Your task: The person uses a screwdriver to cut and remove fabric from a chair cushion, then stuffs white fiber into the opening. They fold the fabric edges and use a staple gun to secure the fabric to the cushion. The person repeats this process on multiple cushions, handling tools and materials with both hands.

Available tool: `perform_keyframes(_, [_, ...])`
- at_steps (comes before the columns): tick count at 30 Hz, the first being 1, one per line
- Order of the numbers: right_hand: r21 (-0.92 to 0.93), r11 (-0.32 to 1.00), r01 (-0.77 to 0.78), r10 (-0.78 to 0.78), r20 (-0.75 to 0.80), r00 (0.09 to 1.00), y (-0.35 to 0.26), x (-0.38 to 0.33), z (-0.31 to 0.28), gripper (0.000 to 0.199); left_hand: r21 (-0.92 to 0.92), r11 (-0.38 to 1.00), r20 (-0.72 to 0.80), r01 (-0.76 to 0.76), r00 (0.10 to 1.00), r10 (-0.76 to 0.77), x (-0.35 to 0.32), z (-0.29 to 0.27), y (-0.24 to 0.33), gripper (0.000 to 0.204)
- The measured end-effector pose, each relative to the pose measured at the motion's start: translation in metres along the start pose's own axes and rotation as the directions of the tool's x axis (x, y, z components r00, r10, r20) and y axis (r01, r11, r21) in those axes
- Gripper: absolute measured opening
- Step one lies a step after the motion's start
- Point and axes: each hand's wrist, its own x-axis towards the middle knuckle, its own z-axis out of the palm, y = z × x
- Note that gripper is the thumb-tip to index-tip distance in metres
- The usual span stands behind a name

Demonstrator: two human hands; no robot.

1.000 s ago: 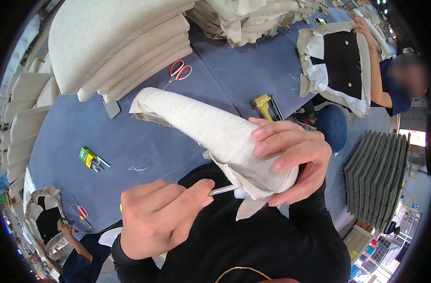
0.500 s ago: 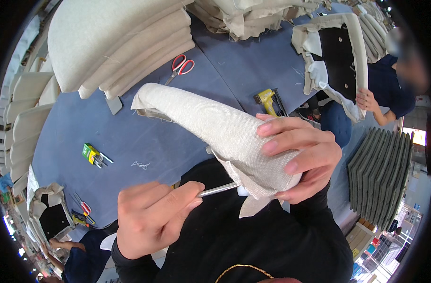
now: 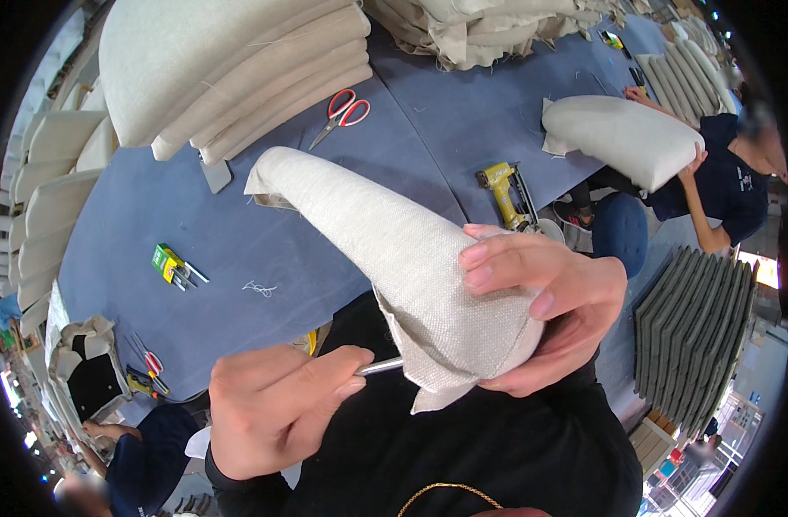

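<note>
In front of my chest is a beige fabric-covered cushion panel (image 3: 385, 224), held tilted with its narrow end toward the far left. My right hand (image 3: 553, 302) grips its near right corner, fingers on top and thumb underneath. Closed in a fist, my left hand (image 3: 278, 405) holds a thin metal-shafted tool (image 3: 381, 366). The shaft's tip disappears behind the loose fabric flap (image 3: 424, 379) at the panel's near edge. Inside my fist the tool's handle is hidden, so its exact kind does not show.
On the blue-grey table (image 3: 213, 228) lie red-handled scissors (image 3: 347, 108), a yellow staple gun (image 3: 508, 196) and a green box of staples (image 3: 171, 265). Stacked beige cushions (image 3: 239, 77) rise at the back left. Across the table, a co-worker holds another cushion (image 3: 622, 133); dark panels (image 3: 696, 336) stand at right.
Less of the tool's shaft shows now, with its tip behind the flap. The panel's near corner has turned slightly. At right, the co-worker's cushion now shows its smooth fabric side.
</note>
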Motion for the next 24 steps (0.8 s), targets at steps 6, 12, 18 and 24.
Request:
perform_keyframes(6, [-0.066, 0.998, -0.004, 0.013, 0.131, 0.991, -0.002, 0.002, -0.006, 0.095, -0.111, 0.994, -0.053, 0.019, 0.998, -0.025, -0.012, 0.007, -0.017, 0.019])
perform_keyframes(12, [0.070, 0.997, -0.013, 0.019, -0.086, 0.996, 0.005, 0.000, 0.007, 0.075, -0.074, 0.996, -0.082, 0.044, 0.995, -0.050, -0.016, 0.005, -0.015, 0.019])
perform_keyframes(18, [-0.068, 0.998, 0.000, 0.004, 0.058, 0.998, -0.001, 0.009, 0.001, 0.060, -0.037, 0.998, -0.099, -0.042, 0.994, 0.038, -0.016, 0.007, -0.025, 0.020])
perform_keyframes(24, [-0.111, 0.994, 0.022, -0.016, 0.057, 0.998, -0.001, 0.006, 0.004, 0.053, -0.037, 0.983, -0.069, -0.179, 0.982, 0.176, -0.006, 0.006, -0.038, 0.024])
